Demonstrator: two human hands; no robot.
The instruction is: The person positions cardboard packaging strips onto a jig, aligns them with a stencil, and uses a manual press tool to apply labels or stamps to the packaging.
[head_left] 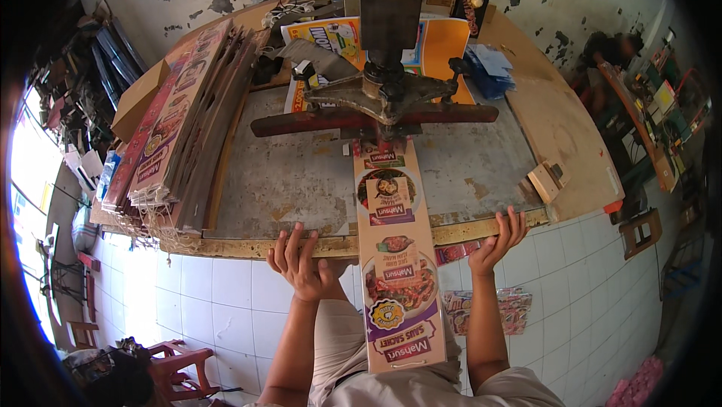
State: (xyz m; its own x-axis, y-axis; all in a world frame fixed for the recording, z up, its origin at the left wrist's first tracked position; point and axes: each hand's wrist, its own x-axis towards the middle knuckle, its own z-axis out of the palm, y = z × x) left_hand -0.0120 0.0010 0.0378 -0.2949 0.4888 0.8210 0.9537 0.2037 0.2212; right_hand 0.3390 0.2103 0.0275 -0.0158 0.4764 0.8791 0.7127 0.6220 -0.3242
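View from above a worn grey bench [301, 181] carrying a cast-iron press [383, 91], which serves here as the landmark. A long printed cardboard strip [397, 272], showing food pictures on orange and purple panels, lies flat with its far end under the press's dark red crossbar [301, 123]; from there it runs straight toward the person, crosses the bench's yellowed front edge [248, 245], and overhangs it above the person's lap.

The left hand [299, 260] rests at the front edge, on the near side of the press and just left of the strip. Its fingers [289, 245] are spread and extended, lying on the edge and holding nothing; they stand close beside the strip without touching it. The right hand [498, 240] rests at the same edge, right of the strip and clearly apart from it. Its fingers [513, 223] are likewise open and slightly curled over the edge, gripping no object.

Left of the press, a thick stack of the same printed cardboard sheets [184, 121] leans across the bench, with a plain brown box [139, 99] at its outer side. Behind the press lie further orange printed sheets [444, 42] and a bundle of blue papers [489, 69]. Right of the press a bare plywood board [553, 121] covers the bench, with a small wooden block [543, 181] near its front corner. Below the bench front, white wall tiles [218, 294] are visible.
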